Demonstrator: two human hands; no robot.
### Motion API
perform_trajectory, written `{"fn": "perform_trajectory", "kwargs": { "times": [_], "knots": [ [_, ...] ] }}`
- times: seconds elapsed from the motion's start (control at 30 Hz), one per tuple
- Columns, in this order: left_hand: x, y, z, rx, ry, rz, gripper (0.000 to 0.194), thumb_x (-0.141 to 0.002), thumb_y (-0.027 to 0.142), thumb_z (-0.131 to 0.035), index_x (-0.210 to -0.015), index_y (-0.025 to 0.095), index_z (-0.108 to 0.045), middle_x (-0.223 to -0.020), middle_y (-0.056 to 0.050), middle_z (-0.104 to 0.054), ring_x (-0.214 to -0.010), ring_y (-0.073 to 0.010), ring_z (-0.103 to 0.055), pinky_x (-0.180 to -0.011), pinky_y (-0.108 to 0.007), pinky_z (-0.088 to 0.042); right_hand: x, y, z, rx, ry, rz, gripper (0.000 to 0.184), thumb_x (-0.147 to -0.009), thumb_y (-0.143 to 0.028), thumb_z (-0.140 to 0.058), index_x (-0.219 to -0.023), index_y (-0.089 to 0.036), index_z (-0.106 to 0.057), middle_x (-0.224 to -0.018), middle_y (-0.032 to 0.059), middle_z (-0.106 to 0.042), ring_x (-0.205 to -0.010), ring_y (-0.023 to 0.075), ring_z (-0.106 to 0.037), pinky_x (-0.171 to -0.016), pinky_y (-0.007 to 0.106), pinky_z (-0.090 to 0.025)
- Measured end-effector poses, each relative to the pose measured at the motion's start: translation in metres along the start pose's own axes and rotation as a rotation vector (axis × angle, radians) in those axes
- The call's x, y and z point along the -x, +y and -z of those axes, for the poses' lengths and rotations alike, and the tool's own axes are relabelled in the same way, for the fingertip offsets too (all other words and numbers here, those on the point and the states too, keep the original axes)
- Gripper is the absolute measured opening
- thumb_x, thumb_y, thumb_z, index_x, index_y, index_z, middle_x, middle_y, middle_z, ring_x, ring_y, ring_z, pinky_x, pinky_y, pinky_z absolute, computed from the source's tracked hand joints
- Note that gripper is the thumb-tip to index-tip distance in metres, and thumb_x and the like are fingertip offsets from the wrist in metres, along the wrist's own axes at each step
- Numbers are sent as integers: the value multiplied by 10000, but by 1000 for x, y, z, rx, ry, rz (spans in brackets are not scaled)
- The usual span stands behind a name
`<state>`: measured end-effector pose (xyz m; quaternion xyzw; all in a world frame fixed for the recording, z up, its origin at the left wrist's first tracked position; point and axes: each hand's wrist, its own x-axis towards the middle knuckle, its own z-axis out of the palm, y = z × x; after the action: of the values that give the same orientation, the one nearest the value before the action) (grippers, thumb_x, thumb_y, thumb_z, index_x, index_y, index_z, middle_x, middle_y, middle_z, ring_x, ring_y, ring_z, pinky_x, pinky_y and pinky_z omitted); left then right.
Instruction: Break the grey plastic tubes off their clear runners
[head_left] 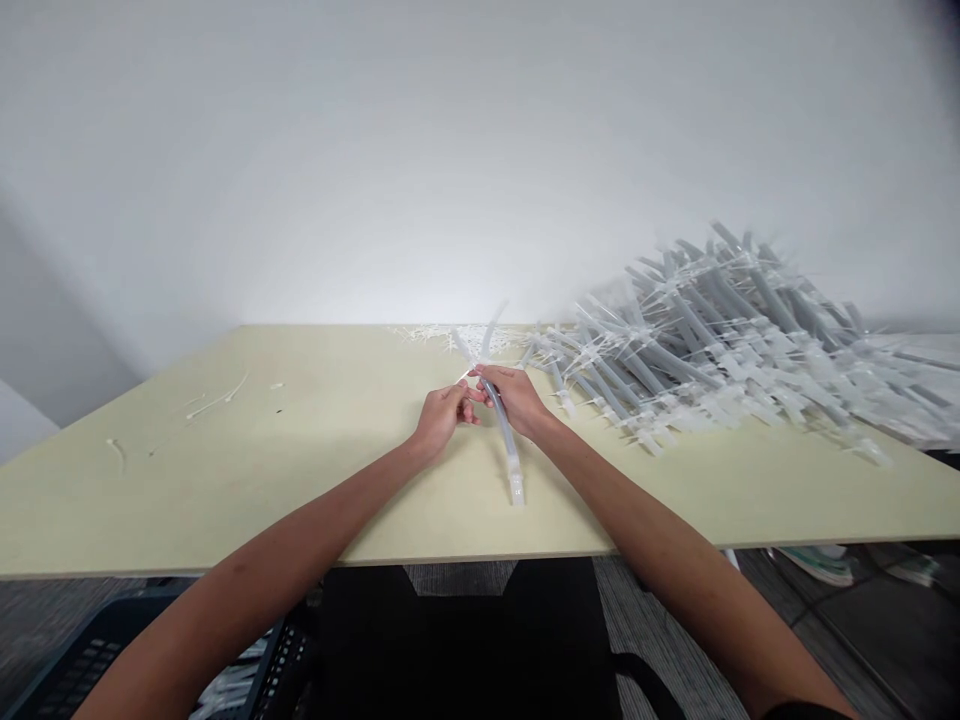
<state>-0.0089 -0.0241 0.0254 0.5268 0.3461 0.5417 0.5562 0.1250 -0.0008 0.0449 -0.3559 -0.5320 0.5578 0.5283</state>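
A grey flexible tube [504,425] with a clear plastic end fitting [516,484] is gripped in my right hand [516,392] above the middle of the table. Its fitting points toward the front edge, and two lighter branches fork away beyond the fingers. Close against it on the left, my left hand [445,414] is closed in a pinch on a thin white cable tie [466,376] at the fork. The fingers cover most of where tie and tube meet. Behind the hands lies a scatter of small white pieces [435,335].
A large heap of similar grey tubes [705,340] with white ties covers the table's right side. A few loose white strips [217,403] lie on the left of the pale table [315,500]. Below its front edge is a dark crate [97,640]; a wall [450,150] stands behind.
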Motion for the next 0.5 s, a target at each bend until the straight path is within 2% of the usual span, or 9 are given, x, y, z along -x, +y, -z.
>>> {"fn": "perform_trajectory", "kwargs": {
  "times": [0.13,0.27,0.37,0.5],
  "knots": [
    [3,2,-6,-58,87,-27,343,-799,430,-504,-656,128,-578,-487,25,-425,-479,-112,-508,-584,-287,-476,-5,9,-2,137,73,32,287,-696,-420,-618,-749,-140,-654,-540,-1,-547,-461,93,-461,-452,239,-355],
    [1,5,-4,-146,98,-117,358,-810,435,-484,-615,141,-547,-466,30,-399,-504,-120,-528,-584,-273,-482,-7,14,-5,183,103,78,287,-694,-429,-605,-696,-144,-643,-539,0,-546,-478,102,-473,-441,240,-351],
    [-1,7,0,-201,79,-163,375,-816,461,-472,-632,144,-555,-454,31,-392,-505,-121,-525,-599,-275,-479,-5,11,-7,50,85,92,277,-698,-423,-616,-737,-150,-640,-597,7,-563,-542,108,-500,-496,242,-395],
    [-1,6,0,-93,25,-109,382,-812,488,-482,-737,132,-599,-496,22,-418,-528,-114,-499,-630,-286,-471,-1,4,-7,-191,-29,-3,281,-697,-420,-636,-809,-163,-619,-636,15,-567,-602,130,-527,-551,265,-432]
  ]
}}
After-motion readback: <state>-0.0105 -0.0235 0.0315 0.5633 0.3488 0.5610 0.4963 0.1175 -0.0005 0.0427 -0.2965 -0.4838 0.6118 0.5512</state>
